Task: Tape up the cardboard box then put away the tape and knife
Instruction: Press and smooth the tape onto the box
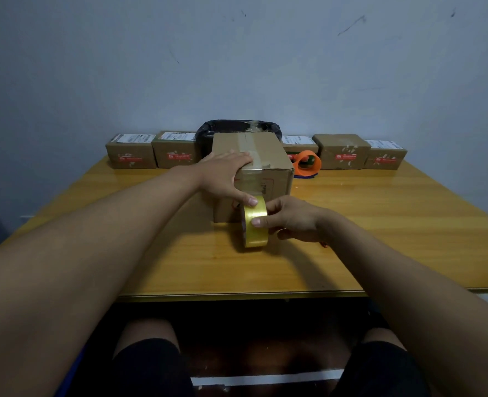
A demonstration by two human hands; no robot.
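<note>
Pinching tape roll (254,224) in right hand (291,222) at cardboard box (254,173) front, mid-worktop; left hand (225,176) lying flat, pressing the strip. Risk: strip is wrinkling or peeling if pressure slips.

dim, bluish | soft glare on table (380,213) | wide-angle edge distortion | slightly soft

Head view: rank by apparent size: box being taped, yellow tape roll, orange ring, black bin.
1. Box, clearly largest.
2. Black bin, mostly hidden behind the box, so unsure.
3. Yellow tape roll and orange ring: look alike; roll is nearer the camera, so no ranking.
</note>
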